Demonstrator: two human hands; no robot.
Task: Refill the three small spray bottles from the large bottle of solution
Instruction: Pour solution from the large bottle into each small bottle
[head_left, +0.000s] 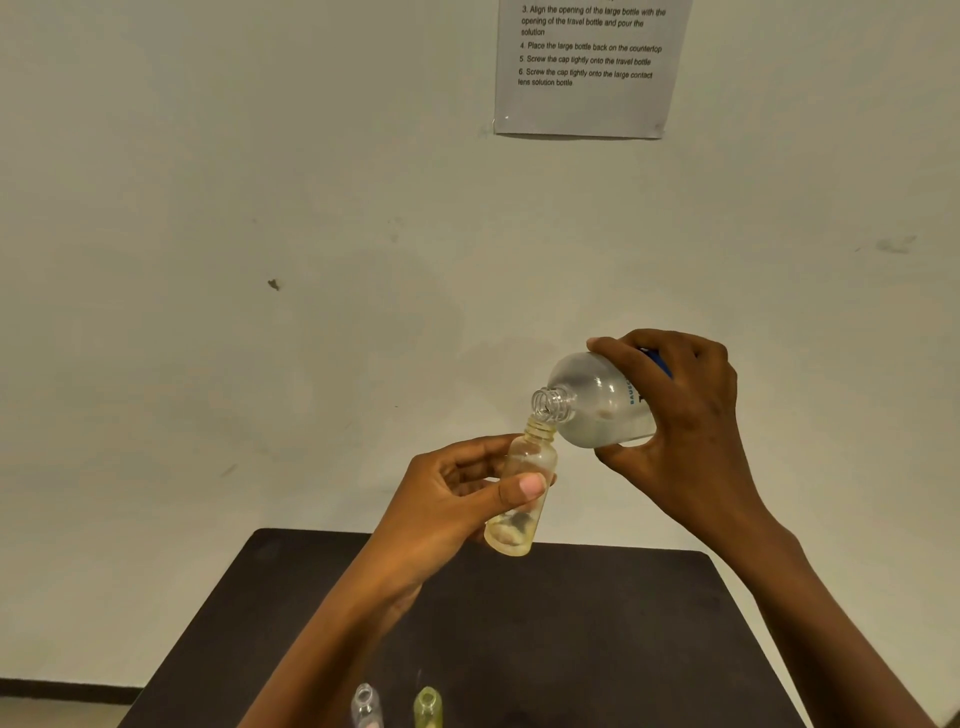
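Observation:
My left hand grips a small clear yellowish bottle, uncapped and leaning a little, above the far edge of the table. My right hand holds the large clear bottle of solution tipped on its side. Its open neck sits right over the small bottle's mouth. A little liquid lies in the bottom of the small bottle. Two more small bottles stand uncapped at the near edge of the view: a clear one and a green one.
The dark table stands against a pale wall. A printed instruction sheet is taped to the wall above. No caps or spray heads are in view.

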